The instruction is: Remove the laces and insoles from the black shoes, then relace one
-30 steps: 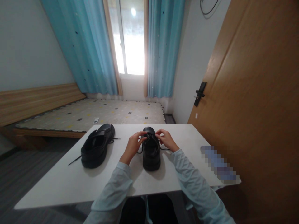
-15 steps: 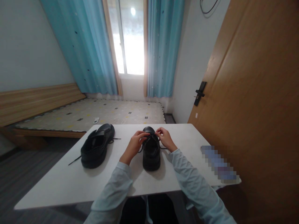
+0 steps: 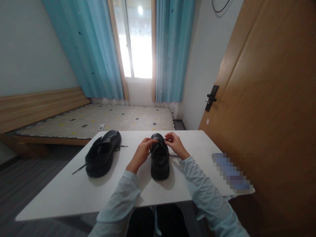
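In the head view, the right hand (image 3: 174,143) pinches a dark lace (image 3: 164,140) of the black shoe (image 3: 160,169), upright on the white table (image 3: 61,197); the left hand (image 3: 142,152) bends over its front (I can't tell what those fingers grip), a second shoe (image 3: 105,164) further left

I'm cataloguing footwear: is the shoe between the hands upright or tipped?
Upright: the black lace-up shoe stands sole-down on the white table, its opening facing up.

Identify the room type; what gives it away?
Probably a bedroom: a patterned mattress on a wooden bed frame with a headboard, plus blue curtains at the window.
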{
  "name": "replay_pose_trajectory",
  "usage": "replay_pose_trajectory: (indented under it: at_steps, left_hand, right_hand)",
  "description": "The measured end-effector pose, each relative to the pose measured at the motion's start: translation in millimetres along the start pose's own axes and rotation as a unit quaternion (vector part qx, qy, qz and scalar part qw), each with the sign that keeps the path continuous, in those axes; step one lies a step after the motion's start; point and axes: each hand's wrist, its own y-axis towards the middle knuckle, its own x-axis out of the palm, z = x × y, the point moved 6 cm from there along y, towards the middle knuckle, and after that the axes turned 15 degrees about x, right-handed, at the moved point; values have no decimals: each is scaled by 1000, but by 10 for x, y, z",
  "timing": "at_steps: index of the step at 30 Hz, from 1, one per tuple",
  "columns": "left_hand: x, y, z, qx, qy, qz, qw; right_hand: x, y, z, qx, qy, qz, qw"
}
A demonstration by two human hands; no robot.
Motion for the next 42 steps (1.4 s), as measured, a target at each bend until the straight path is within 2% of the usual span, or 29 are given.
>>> replay_pose_trajectory:
  at_steps: [6,11,17,21,27,35,42]
  left_hand:
    - [3,-13,-26,4,7,-12,1000]
    - [-9,-8,5,3,0,-10,1000]
    - [-21,-6,20,10,-8,2,1000]
    - [-18,-3,-1,-6,-18,15,1000]
    - [-3,-13,7,-17,-5,8,1000]
    - [0,-15,21,-21,3,-2,1000]
    - [2,-16,18,-25,-3,8,1000]
  right_hand:
    - [-18,-3,-12,-5,18,-5,1000]
    - [-35,-36,-53,-38,-71,29,996]
    - [-33,-88,-131,-86,-186,58,977]
    - [-52,-64,-106,-89,-229,62,967]
    - [-96,-22,-41,-93,-257,90,958]
    - [-149,-26,-10,-81,-267,72,958]
    - [-304,-33,-69,-83,-286,115,948]
